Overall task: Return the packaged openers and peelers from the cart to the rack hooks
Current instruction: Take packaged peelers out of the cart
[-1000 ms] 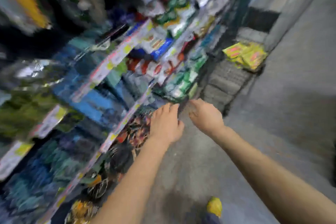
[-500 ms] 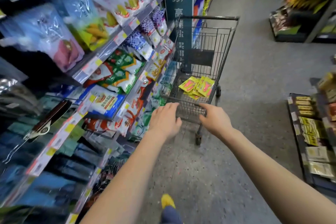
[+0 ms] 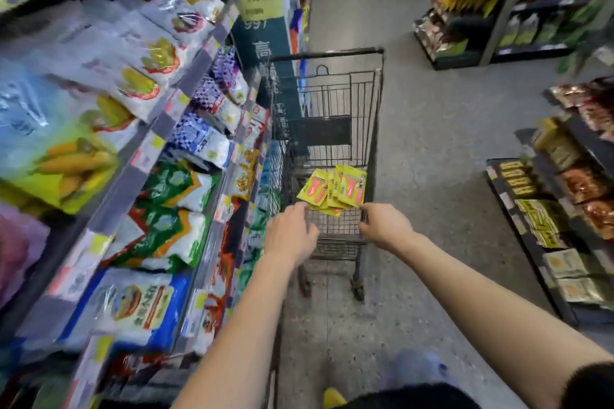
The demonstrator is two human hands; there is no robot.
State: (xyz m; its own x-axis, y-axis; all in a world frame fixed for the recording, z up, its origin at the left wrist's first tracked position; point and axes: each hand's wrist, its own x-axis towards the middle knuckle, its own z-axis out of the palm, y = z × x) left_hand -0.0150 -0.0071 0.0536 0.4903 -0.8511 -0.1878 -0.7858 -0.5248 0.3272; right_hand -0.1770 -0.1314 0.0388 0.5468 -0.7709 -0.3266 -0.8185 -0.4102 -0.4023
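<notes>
A dark wire shopping cart (image 3: pixel 375 129) stands in the aisle straight ahead of me. In its basket lies a loose pile of yellow packets with red tools printed on them, the packaged openers and peelers (image 3: pixel 334 190). My left hand (image 3: pixel 289 233) grips the near rim of the cart at its left corner. My right hand (image 3: pixel 385 225) grips the same rim at the right corner. Both hands sit just below the packets and touch none of them. No rack with hooks shows in this view.
Shelves (image 3: pixel 186 83) packed with bagged food run close along my left. A tall teal sign pillar (image 3: pixel 265 43) stands beyond the cart's left side. Low dark display racks (image 3: pixel 548 242) of packaged goods line the right. Grey floor (image 3: pixel 432 109) stretches ahead between them.
The view has swung up from the lower shelves to the aisle. The cart has rolled forward along the shelves, with both hands staying on its near rim.
</notes>
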